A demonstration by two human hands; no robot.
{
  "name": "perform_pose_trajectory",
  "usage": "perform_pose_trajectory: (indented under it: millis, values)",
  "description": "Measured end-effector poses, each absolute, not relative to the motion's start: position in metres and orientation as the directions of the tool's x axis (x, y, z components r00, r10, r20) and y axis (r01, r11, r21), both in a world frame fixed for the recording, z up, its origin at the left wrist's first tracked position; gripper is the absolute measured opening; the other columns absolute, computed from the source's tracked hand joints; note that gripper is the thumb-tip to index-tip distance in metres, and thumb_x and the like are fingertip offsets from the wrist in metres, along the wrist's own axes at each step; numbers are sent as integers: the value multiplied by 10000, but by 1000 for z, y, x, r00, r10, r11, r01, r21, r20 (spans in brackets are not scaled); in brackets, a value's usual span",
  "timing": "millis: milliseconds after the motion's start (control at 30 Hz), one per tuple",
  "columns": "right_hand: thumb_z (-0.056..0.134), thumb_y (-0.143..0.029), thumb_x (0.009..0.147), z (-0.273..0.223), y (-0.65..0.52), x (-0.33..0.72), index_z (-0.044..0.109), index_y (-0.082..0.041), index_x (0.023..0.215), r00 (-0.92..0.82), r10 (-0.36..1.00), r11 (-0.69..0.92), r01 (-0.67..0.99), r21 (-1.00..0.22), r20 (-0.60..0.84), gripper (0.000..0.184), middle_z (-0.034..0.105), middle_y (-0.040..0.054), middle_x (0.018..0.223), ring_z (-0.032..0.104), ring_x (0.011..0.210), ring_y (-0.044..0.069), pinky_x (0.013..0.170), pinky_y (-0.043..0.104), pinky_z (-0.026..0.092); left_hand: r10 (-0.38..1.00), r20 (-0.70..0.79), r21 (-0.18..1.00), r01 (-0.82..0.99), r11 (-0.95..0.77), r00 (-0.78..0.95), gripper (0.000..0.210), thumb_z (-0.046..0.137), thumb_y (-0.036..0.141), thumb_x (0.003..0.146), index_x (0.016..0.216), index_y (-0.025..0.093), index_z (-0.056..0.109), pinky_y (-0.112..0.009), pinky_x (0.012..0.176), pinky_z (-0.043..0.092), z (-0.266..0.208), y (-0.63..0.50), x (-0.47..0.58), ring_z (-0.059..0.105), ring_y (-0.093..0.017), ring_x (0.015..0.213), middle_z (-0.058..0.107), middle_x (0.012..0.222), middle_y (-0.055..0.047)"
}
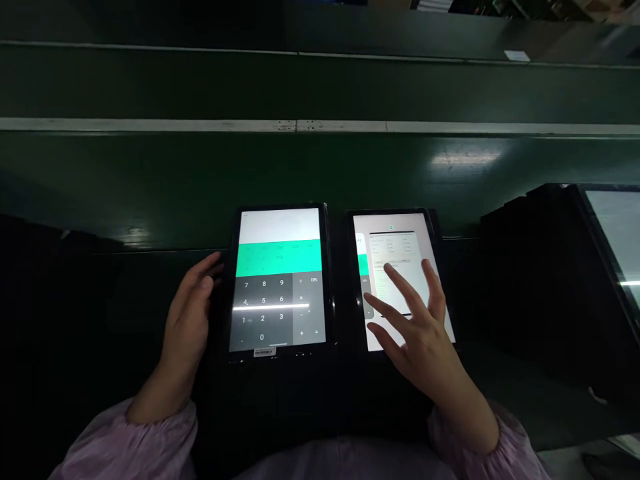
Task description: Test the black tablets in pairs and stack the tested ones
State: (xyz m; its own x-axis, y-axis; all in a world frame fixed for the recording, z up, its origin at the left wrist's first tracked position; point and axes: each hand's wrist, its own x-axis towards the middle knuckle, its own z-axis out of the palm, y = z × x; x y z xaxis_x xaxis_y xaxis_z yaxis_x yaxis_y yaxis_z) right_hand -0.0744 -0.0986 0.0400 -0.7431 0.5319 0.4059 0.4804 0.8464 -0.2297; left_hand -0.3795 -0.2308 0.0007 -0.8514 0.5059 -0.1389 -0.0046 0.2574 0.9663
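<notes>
Two tablets lie side by side, screens up and lit. The left tablet (273, 293) displays a calculator with dark keys and a green band; a small barcode label (265, 352) sits at its lower edge. On the right tablet (400, 280), a recent-apps view shows a page card and part of the calculator. My right hand (420, 333) is over that screen with its fingers spread; whether a fingertip touches the glass I cannot tell. Beside the left edge of the calculator tablet is my left hand (193, 310), fingers loosely bent and apart, holding nothing visible.
A dark green work surface (350, 173) stretches behind the tablets, crossed by a pale metal strip (200, 125). At the right stands a dark stack with a larger screen (617, 247) on top. A small white label (517, 56) is on the far ledge.
</notes>
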Motion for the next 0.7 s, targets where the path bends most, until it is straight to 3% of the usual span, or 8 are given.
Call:
perform_pose_trajectory:
  millis: [167,267,367,500,700]
  values:
    - [559,-162,1067,52,-103,-93,750,-201,1247,-689,546,837,472,-277,477,265,605,127,1565,190,1688,374,1232,651,486,495,9,999,26,29,-869,430,780,630,824,1052,266,763,-509,1290,364,-8,-215,-378,605,-321,1376,760,1277,-78]
    - [545,-168,1072,62,-107,-125,770,-166,1268,-731,543,839,464,-283,412,299,558,141,1626,172,1692,389,1242,622,499,512,37,999,25,-30,-858,411,735,633,858,1053,271,737,-456,1282,380,-10,-212,-375,615,-287,1370,757,1273,-67]
    - [509,-204,1090,66,-109,-162,785,-172,1283,-759,559,827,484,-286,333,339,498,120,1686,183,1681,439,1252,675,470,560,7,1000,0,-12,-829,386,704,620,906,1067,270,736,-454,1268,405,-7,-219,-373,614,-294,1375,747,1287,-65]
    - [464,-251,1111,64,-110,-191,802,-211,1273,-766,587,807,528,-264,262,377,486,87,1699,216,1663,480,1222,764,449,626,-50,995,17,100,-778,379,673,628,941,1096,287,736,-474,1304,364,2,-233,-376,485,-321,1521,699,1403,-57]
    - [432,-257,1115,60,-110,-189,821,-209,1210,-669,664,748,603,-278,334,403,597,106,1597,297,1636,466,1199,797,445,672,-74,997,-58,46,-737,325,710,546,937,1153,303,719,-492,1331,317,4,-237,-383,416,-309,1585,643,1495,-69]
